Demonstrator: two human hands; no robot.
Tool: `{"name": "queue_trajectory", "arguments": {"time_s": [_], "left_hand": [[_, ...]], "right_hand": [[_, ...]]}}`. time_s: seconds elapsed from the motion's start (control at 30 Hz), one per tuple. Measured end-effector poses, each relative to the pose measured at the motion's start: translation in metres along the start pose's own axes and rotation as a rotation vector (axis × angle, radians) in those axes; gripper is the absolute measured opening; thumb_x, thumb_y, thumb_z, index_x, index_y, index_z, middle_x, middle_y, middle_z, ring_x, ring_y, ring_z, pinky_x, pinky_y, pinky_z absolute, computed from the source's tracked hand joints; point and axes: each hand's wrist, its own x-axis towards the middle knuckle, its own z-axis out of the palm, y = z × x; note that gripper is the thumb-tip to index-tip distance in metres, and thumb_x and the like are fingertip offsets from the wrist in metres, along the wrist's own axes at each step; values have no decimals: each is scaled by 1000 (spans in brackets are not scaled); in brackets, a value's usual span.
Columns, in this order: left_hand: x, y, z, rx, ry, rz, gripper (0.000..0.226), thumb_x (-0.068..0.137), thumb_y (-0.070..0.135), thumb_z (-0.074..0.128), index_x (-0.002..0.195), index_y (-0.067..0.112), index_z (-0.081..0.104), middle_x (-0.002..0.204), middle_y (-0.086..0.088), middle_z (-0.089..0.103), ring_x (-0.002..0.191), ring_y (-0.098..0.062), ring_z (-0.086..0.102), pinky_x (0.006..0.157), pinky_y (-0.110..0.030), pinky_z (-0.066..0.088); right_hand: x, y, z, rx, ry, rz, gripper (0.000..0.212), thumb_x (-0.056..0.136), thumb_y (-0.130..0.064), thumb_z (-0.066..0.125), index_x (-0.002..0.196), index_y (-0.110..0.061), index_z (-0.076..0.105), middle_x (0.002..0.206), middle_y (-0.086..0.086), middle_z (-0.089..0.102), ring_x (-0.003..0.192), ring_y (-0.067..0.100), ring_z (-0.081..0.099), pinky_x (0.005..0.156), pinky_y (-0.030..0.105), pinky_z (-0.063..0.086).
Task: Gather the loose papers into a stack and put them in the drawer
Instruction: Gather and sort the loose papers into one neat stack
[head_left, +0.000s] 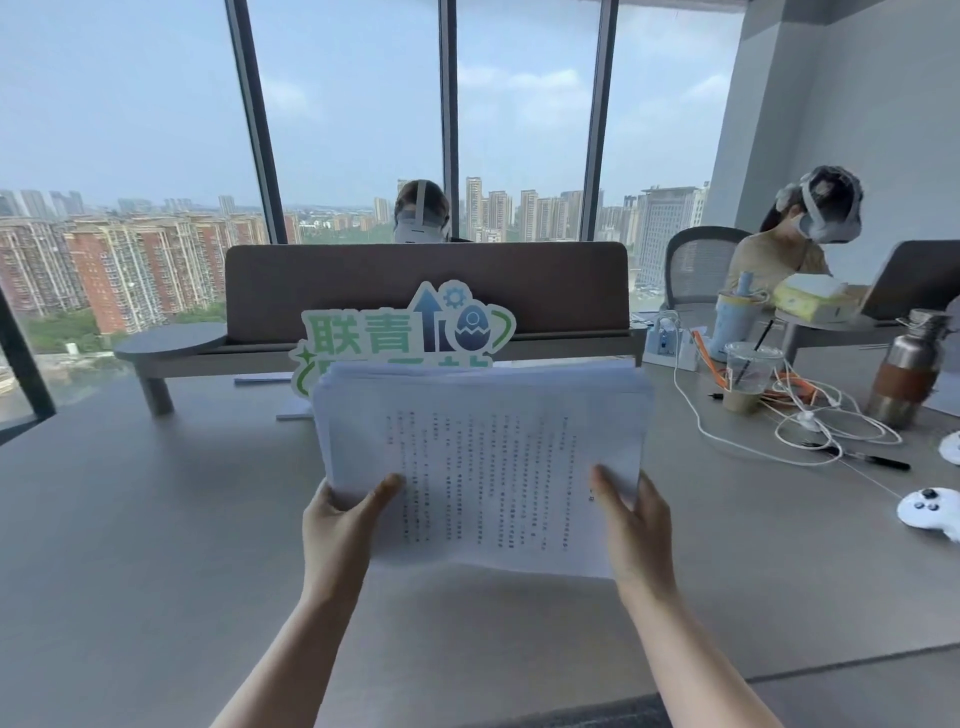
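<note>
A stack of white printed papers (483, 447) is held up above the grey desk (156, 519), its printed face toward me. My left hand (340, 530) grips the stack's lower left edge, thumb on the front sheet. My right hand (634, 530) grips the lower right edge the same way, thumb on the front. The fingers of both hands are hidden behind the sheets. No drawer is in view.
A green and white cut-out sign (405, 338) stands just behind the papers, before a brown desk divider (426, 291). To the right lie white cables (810, 426), a plastic cup (750, 374), a steel bottle (909, 369) and a white controller (932, 512). Two people with headsets sit beyond.
</note>
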Motion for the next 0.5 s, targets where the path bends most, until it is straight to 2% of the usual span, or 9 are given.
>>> {"name": "queue_trajectory", "arguments": {"time_s": [0.07,0.17,0.27,0.37,0.5], "left_hand": [[-5,-13,-5,22,-31,-33,26,75,10,80,97,13,66,86,1,73,68,1,68,56,-12,51],[-11,-27,-13,62,-83,-49,24,76,1,76,95,13,69,82,2,77,73,-6,70,58,-15,53],[-10,-30,-13,99,-92,-35,20,77,-4,73,89,11,68,76,3,75,70,-8,68,60,-20,56],[-10,-28,-12,90,-100,-28,20,76,1,76,94,7,68,86,-5,74,76,-13,67,64,-24,56],[-10,-23,-14,67,-98,-38,22,75,3,78,93,13,68,78,6,75,71,-7,68,60,-20,55]], "right_hand": [[-8,7,-3,26,-48,80,11,87,-21,74,97,-19,73,96,-6,78,96,13,72,84,31,56],[-20,15,-6,23,-103,135,17,89,-6,68,101,-17,71,98,-7,78,98,12,72,80,21,58],[-23,15,-4,8,-76,138,20,90,-6,66,108,-15,69,102,-6,77,98,12,72,82,24,59],[-25,11,-4,-12,-79,94,21,91,-8,66,110,-15,69,102,-11,76,97,6,72,82,21,57],[-22,5,-9,-36,-55,31,17,91,-8,65,104,-17,70,99,-10,77,94,7,71,79,22,55]]}}
